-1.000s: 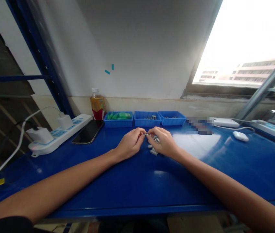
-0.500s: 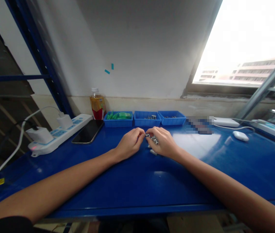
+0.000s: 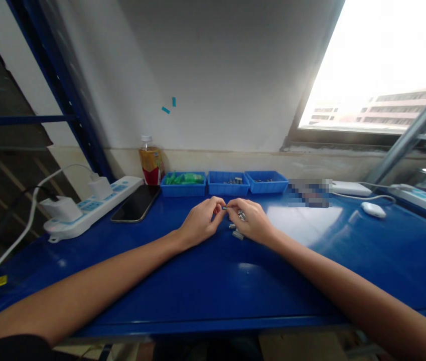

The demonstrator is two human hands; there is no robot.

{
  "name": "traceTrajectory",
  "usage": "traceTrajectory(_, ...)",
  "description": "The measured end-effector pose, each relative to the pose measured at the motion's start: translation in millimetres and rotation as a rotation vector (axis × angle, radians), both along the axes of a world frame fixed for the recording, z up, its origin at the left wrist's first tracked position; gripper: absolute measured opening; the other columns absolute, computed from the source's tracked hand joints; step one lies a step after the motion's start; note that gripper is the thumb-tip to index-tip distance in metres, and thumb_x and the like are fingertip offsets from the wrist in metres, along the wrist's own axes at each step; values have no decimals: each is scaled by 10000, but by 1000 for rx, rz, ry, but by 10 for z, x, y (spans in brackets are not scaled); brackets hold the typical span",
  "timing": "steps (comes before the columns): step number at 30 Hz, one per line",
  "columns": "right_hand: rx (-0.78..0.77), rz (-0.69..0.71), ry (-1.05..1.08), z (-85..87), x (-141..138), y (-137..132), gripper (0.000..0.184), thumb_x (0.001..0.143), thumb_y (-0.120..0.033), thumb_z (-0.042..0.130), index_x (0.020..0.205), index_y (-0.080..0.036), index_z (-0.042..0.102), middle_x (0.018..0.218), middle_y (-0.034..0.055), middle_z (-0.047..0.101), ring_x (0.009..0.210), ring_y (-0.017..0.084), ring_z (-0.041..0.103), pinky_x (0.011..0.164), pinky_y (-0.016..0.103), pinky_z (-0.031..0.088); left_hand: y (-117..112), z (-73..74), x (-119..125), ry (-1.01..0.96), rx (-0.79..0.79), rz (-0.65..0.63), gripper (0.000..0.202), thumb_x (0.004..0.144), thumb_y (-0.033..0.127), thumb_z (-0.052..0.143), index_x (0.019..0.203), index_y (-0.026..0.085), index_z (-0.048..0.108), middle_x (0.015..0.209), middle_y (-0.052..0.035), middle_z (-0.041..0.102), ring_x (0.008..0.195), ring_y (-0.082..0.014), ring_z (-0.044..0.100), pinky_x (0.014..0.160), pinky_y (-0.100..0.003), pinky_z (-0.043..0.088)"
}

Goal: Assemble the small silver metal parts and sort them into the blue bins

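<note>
Two bare hands meet over the blue table (image 3: pixel 216 291) in the head view, their fingertips pinched narrowly around one small metal piece (image 3: pixel 225 207). The left hand (image 3: pixel 203 220) takes its left end and the right hand (image 3: pixel 252 219) its right end, with the piece held just above the tabletop. Its exact shape is too small to tell.

The likeliest trouble is a slip: so little of the piece seems to be gripped that uneven pressure could flick it away. Loose metal parts (image 3: pixel 238 234) lie beside and partly beneath the right palm — a careless sweep of that hand might scatter them or mix in a dropped piece.

Behind the hands, three bins stand in a row. The left bin (image 3: pixel 183 190) holds crumpled green material (image 3: pixel 188 178), perhaps plastic bags; the middle bin (image 3: pixel 229 189) holds silvery parts toward its right side; the right bin (image 3: pixel 269 187) has a few smaller bits, too tiny to identify.
</note>
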State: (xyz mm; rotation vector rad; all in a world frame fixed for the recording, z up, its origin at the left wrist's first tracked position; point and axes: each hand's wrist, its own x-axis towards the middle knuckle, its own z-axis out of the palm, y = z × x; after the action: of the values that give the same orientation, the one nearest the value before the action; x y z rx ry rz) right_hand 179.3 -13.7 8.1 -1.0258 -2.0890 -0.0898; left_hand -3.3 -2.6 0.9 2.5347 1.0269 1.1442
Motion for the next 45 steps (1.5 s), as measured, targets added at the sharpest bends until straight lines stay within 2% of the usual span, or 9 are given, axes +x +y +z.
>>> traceTrajectory(6,32,-11,-47,56,-7,-60,145,860,-284,515,950,-183,567,715,19,643,655,160,609,648,263,427,-8,27,-1,11,7,10,172,934,317,408,962,180,508,823,-33,597,766,-162,574,716,-285,437)
traceTrajectory(12,121,23,-85,87,-3,-70,100,828,-225,526,910,-181,561,724,28,641,673,161,606,662,268,421,-16,31,-8,16,5,11,189,941,312,381,920,184,518,814,-32,595,769,-167,571,712,-283,435)
traceTrajectory(16,94,17,-57,72,-2,-56,79,813,-222,528,871,-184,565,701,23,632,651,158,599,646,264,425,-23,33,-9,18,-3,-6,193,940,313,381,934,183,523,829,-36,604,784,-167,578,724,-287,446)
traceTrajectory(21,26,19,9,47,0,-38,54,825,-228,520,826,-195,561,699,19,634,651,150,601,640,250,429,-29,23,-5,-17,-3,-25,199,922,315,427,1054,184,498,837,-32,617,766,-156,596,692,-272,463)
traceTrajectory(25,10,26,-5,49,-2,-35,93,849,-240,500,789,-196,557,689,20,635,643,147,594,624,246,418,-21,16,-4,-17,6,-20,186,914,306,445,1033,180,514,821,-29,613,746,-151,593,683,-267,461)
traceTrajectory(28,34,22,-42,64,1,-48,107,868,-255,486,825,-192,561,687,19,631,647,151,593,639,257,413,-20,24,-6,-6,11,-26,178,925,305,427,1000,176,524,840,-38,613,777,-159,590,717,-279,457)
traceTrajectory(32,99,22,-59,87,10,-74,145,825,-248,538,954,-182,551,740,22,638,669,156,595,662,268,418,-26,37,-9,10,11,-27,192,941,309,389,958,175,526,851,-45,611,807,-169,584,734,-285,448)
traceTrajectory(39,171,47,-84,100,0,-79,67,826,-226,520,861,-188,563,714,31,635,647,155,586,650,271,416,-46,62,-12,18,-2,-35,227,950,322,363,900,182,534,836,-44,616,806,-170,590,728,-281,449)
traceTrajectory(45,89,32,-1,65,1,-50,49,810,-228,524,817,-194,558,681,17,623,642,150,586,643,261,421,-39,32,-7,-35,-2,-47,199,929,319,414,1047,187,504,862,-37,623,788,-155,596,729,-281,467)
